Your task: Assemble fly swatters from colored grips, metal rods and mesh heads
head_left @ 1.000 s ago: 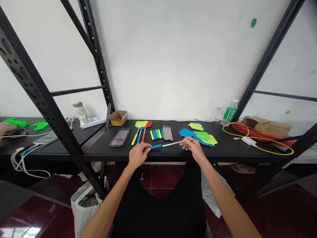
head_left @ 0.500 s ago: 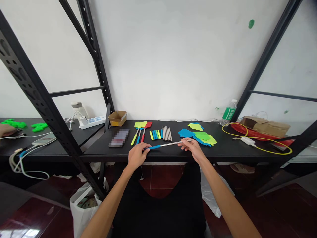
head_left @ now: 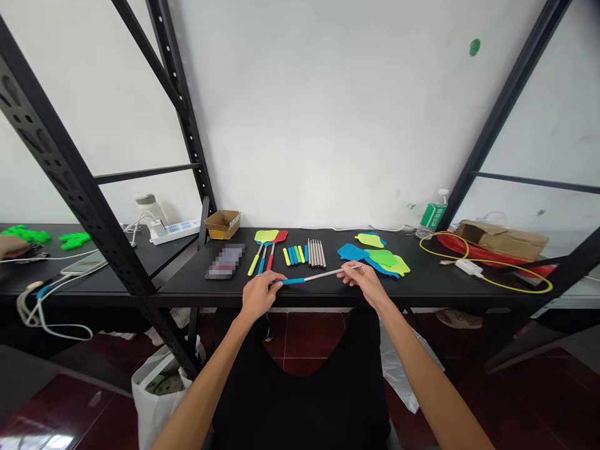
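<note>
Over the front edge of the desk, a thin metal rod with a blue handle (head_left: 295,281) lies between my two hands. My left hand (head_left: 261,292) is closed round the blue handle's end. The silver far end is pinched by the fingers of my right hand (head_left: 362,281). Behind the rod sit short yellow-green and blue handles (head_left: 294,255) in a row, and beside them several bare metal rods (head_left: 317,253). To their left lie fly swatters (head_left: 266,237) with yellow, red and blue parts. Flat blue and green swatter heads (head_left: 382,257) overlap near my right hand.
A phone-like blurred rectangle (head_left: 225,261) and small cardboard box (head_left: 223,224) stand on the left of the black desk (head_left: 182,284). On the right are a water bottle (head_left: 432,214), a yellow cable (head_left: 509,286) and a brown paper package (head_left: 509,239). Black shelf posts (head_left: 75,156) flank the desk.
</note>
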The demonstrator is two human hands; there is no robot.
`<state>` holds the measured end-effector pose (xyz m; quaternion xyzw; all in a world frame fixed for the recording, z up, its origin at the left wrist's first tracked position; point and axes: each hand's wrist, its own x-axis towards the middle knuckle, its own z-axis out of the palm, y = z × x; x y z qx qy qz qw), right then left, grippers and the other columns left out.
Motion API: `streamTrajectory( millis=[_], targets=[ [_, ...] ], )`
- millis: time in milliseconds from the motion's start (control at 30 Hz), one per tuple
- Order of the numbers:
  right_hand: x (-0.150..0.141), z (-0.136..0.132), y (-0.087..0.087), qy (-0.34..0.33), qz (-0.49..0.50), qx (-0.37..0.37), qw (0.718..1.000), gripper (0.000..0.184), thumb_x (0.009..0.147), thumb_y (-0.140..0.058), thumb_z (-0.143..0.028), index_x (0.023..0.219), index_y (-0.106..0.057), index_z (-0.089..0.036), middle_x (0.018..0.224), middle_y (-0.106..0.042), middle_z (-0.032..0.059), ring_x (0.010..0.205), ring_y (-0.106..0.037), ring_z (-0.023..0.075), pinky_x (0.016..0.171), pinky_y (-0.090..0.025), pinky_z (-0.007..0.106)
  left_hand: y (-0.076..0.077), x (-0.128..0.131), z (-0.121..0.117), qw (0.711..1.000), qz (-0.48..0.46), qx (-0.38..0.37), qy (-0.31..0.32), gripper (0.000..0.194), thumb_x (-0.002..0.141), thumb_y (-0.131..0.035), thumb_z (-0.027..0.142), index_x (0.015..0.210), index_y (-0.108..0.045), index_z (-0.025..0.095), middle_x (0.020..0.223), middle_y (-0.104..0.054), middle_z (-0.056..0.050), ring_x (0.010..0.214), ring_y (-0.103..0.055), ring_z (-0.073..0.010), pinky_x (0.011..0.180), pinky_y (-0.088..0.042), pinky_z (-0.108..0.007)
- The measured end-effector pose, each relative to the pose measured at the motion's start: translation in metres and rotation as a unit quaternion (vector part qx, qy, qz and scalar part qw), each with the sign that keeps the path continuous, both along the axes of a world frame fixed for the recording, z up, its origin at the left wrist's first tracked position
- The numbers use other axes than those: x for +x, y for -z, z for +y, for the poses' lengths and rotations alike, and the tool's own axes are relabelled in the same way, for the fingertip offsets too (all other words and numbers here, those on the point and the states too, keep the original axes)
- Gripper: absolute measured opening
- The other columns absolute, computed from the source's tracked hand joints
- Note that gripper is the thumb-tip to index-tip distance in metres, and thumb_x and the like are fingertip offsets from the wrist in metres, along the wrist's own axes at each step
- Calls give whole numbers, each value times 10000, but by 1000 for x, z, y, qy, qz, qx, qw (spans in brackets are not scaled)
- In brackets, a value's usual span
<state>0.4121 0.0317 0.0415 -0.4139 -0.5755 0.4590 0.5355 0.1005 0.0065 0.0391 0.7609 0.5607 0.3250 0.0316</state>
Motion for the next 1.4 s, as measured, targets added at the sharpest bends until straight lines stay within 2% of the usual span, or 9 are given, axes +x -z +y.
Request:
streamTrajectory(
  millis=[200,433,633,833,967,1133,1233,1400],
  targets=[
    [0,3,1,30,28,0,999,348,765,-739,-459,967,-638,-195,794,-721,36,614,-585,122,544,-420,223,0,2,0,1000,-8,-6,-11,224,927,-485,305,1017,-684,351,1025,-712,63,921,-634,-169,726,-430,-275],
    [4,4,1,15,80,-23,996,355,831,-643,-496,993,-694,-185,907,-747,88,642,-623,144,541,-442,242,-3,3,0,999,-25,-19,-24,237,931,-478,344,1007,-703,333,968,-726,47,887,-640,-176,699,-412,-267],
    [4,6,5,22,81,-20,996,353,791,-705,-510,835,-716,-160,801,-739,94,599,-585,132,554,-443,252,-5,-1,0,992,-108,-63,-3,389,965,-362,487,973,-688,276,682,-668,44,669,-613,-151,635,-382,-247],
    [6,6,7,14,69,-12,997,329,786,-722,-489,837,-726,-163,766,-723,79,613,-570,133,580,-438,263,-4,-6,8,974,-214,-60,39,440,940,-387,537,982,-670,203,539,-529,43,522,-502,-132,553,-347,-237],
    [8,5,7,4,50,-1,999,331,787,-726,-469,914,-747,-164,815,-722,81,644,-563,134,586,-431,262,-3,-10,13,956,-274,-63,86,415,929,-448,534,1014,-649,181,567,-507,44,499,-441,-112,523,-314,-231],
    [8,4,4,-5,67,0,998,302,776,-750,-429,948,-740,-182,867,-738,82,648,-564,127,584,-422,249,0,-13,17,932,-335,-72,120,374,893,-549,509,1055,-629,181,665,-566,14,634,-551,-138,564,-366,-229],
    [10,4,3,-11,95,-10,995,311,809,-710,-453,961,-737,-183,880,-742,87,652,-582,132,589,-431,252,2,-14,19,927,-338,-67,147,341,867,-610,467,1052,-630,181,738,-590,-2,728,-586,-155,631,-413,-242],
    [14,6,4,-30,142,-29,989,346,838,-658,-483,958,-743,-169,867,-750,100,647,-605,150,602,-447,270,3,-16,19,933,-310,-79,164,338,838,-662,420,1083,-633,189,836,-624,-15,675,-532,-123,625,-410,-240]
  ],
)
